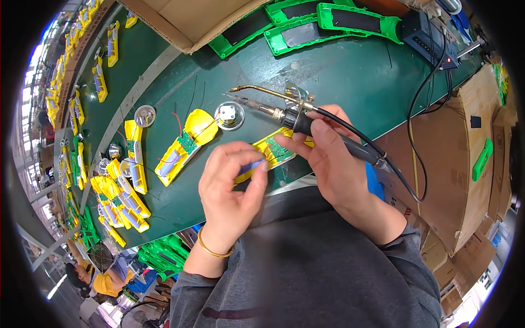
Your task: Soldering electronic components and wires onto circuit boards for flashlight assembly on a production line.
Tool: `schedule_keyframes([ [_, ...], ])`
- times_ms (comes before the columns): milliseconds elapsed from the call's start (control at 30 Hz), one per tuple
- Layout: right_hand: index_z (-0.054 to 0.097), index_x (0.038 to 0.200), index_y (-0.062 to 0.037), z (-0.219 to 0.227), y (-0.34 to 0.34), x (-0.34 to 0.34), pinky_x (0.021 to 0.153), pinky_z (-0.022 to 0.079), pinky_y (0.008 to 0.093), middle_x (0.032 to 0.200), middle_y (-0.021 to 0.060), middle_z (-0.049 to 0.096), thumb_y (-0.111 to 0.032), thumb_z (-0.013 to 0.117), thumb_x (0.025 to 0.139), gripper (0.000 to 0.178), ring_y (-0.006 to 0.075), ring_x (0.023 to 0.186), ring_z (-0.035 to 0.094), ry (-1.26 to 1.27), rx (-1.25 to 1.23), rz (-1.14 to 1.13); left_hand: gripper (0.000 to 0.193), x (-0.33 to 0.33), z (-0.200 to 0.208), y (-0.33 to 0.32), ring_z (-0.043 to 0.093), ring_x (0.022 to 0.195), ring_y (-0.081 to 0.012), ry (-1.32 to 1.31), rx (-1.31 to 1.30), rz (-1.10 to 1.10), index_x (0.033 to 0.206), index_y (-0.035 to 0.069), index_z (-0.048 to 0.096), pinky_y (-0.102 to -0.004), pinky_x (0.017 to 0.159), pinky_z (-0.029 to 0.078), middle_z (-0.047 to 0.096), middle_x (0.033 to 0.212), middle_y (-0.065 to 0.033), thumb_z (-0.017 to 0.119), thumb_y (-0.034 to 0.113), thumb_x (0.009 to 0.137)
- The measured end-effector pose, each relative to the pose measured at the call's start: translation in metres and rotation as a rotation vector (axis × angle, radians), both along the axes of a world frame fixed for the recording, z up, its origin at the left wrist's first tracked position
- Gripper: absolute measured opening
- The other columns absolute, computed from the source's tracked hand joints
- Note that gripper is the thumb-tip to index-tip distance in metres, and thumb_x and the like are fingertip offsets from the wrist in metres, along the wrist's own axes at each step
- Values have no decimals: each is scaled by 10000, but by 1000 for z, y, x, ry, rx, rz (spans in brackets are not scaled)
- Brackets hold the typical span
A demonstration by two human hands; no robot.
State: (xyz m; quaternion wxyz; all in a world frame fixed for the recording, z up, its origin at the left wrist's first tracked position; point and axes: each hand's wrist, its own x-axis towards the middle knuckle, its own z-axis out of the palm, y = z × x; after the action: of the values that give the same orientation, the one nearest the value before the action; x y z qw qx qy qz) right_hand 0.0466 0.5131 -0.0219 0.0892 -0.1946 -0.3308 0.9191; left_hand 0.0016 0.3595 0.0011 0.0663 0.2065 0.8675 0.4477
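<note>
My right hand (344,169) is closed round the dark handle of a soldering iron (303,123). Its thin tip points to the far left, and a curved brass tube (268,90) runs along it from a black hose. Below, a yellow housing (262,147) with a green circuit board (280,152) lies on the bench, partly hidden by both hands. My left hand (232,183) is at its left end, thumb and fingers curled together by a blue-wrapped cell (251,167); what they pinch is not visible. A round silver lamp head (229,116) stands just beyond.
Another wired yellow housing (186,145) lies left on the green bench (180,210), near a pile of similar housings (123,202). Green frames (306,35) and an open cardboard box (186,24) are at the back. A dark station box (429,41) trails cables at right. A co-worker (104,281) sits far left.
</note>
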Motion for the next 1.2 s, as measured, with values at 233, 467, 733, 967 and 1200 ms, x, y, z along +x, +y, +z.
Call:
schedule_keyframes([
  [233, 523, 1044, -47, 0, 0, 1, 922, 488, 491, 941, 61, 588, -110, 462, 944, 133, 138, 866, 587, -13, 1, -8, 126, 2, -6, -1, 567, 758, -242, 195, -97, -68, 787, 34, 626, -322, 658, 461, 594, 861, -80, 683, -7, 683],
  [467, 493, 1034, -23, 12, 8, 8, 827, 524, 394, 935, 79, 588, -93, 529, 901, 154, 148, 838, 608, -18, 61, -27, 126, 1, -10, 4, 561, 740, -236, 223, -110, -23, 790, 36, 621, -324, 634, 462, 591, 861, -77, 673, -6, 683],
  [733, 532, 875, -15, 18, 53, 61, 612, 448, 220, 728, 36, 593, -84, 690, 753, 211, 86, 666, 578, -139, 641, 67, 143, 3, -11, 10, 533, 698, -232, 348, -225, -56, 795, 50, 619, -330, 591, 444, 580, 859, -64, 683, 6, 675],
  [967, 510, 855, -12, 12, 54, 69, 593, 461, 248, 778, 77, 563, -120, 676, 734, 232, 139, 678, 575, -201, 945, 271, 133, 5, -15, 12, 521, 692, -240, 364, -223, -41, 771, 49, 605, -334, 590, 437, 578, 852, -63, 681, 3, 672],
  [1200, 562, 831, -25, 15, 49, 56, 511, 412, 207, 673, 19, 582, -44, 736, 704, 216, 56, 573, 545, -58, 1077, 212, 135, 5, -16, 12, 524, 698, -239, 359, -187, -16, 747, 49, 592, -333, 586, 435, 579, 842, -65, 682, -4, 662],
])
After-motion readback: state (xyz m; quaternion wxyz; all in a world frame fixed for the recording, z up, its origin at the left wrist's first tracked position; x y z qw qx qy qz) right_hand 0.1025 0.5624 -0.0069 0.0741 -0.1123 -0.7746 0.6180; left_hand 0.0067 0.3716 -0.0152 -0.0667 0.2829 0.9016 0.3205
